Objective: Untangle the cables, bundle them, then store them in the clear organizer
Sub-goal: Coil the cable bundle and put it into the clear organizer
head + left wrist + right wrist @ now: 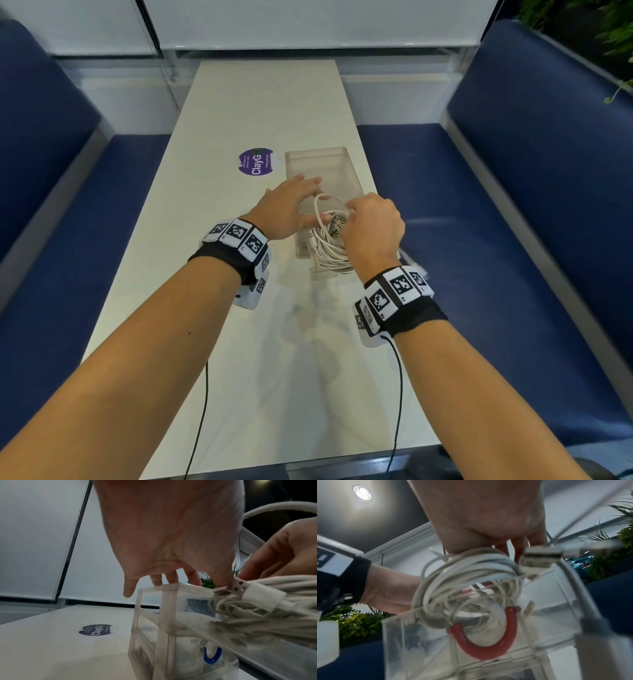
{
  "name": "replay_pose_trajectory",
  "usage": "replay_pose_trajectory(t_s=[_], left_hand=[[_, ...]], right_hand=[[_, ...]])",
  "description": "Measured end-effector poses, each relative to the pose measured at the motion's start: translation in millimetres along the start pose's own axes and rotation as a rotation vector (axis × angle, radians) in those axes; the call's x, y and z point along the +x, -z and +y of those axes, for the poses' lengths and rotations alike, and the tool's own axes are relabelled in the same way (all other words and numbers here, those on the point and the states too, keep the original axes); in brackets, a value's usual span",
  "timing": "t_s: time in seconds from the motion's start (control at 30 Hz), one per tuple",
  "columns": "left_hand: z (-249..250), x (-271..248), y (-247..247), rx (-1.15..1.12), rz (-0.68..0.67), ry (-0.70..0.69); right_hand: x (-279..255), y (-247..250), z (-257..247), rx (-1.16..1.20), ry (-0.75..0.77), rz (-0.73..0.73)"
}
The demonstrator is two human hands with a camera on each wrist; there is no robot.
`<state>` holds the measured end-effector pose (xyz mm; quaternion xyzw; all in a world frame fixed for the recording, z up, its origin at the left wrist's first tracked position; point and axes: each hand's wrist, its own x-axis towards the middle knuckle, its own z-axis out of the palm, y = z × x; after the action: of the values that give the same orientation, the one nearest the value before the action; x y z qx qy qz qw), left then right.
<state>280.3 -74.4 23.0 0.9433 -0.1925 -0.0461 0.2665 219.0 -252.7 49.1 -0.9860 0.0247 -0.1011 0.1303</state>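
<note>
A clear drawer organizer (pixel 318 152) stands on the white table (pixel 239 359). One of its drawers is pulled out toward me, and a coil of white cables (pixel 330 248) sits at its top. My right hand (pixel 371 222) grips the coil (pixel 467 566) from above, with a USB plug (pixel 539 557) sticking out beside the fingers. My left hand (pixel 291 202) lies flat on the organizer's top (pixel 164 589), fingers straight, thumb close to the cables (pixel 257 608). A red U-shaped drawer handle (pixel 484 645) and a blue one (pixel 211 655) show through the plastic.
A round purple ClayGo sticker (pixel 256 161) is on the table left of the organizer. Blue bench seats flank the table on the left (pixel 51 205) and right (pixel 496 222). White blinds close the far end, and plants (pixel 613 31) stand at the upper right.
</note>
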Motion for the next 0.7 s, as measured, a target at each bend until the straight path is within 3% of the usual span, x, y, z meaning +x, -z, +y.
replay_pose_trajectory(t_s=[0.13, 0.2, 0.33, 0.47, 0.6, 0.7], left_hand=[[1, -5, -4, -0.027, 0.079, -0.030], [1, -5, -7, 0.021, 0.095, -0.026], [4, -5, -7, 0.090, 0.123, -0.052], [7, -5, -2, 0.101, 0.068, -0.058], [1, -6, 1, -0.184, 0.046, -0.033], [10, -5, 9, -0.261, 0.013, 0.057]], right_hand=[[-7, 10, 6, 0.195, 0.175, 0.079], [-11, 14, 4, 0.208, 0.281, 0.052], [-13, 11, -1, 0.013, 0.385, -0.089], [-13, 7, -3, -0.125, 0.417, -0.115], [-17, 0, 1, -0.253, 0.418, -0.121], [-21, -2, 1, -0.400, 0.472, -0.194]])
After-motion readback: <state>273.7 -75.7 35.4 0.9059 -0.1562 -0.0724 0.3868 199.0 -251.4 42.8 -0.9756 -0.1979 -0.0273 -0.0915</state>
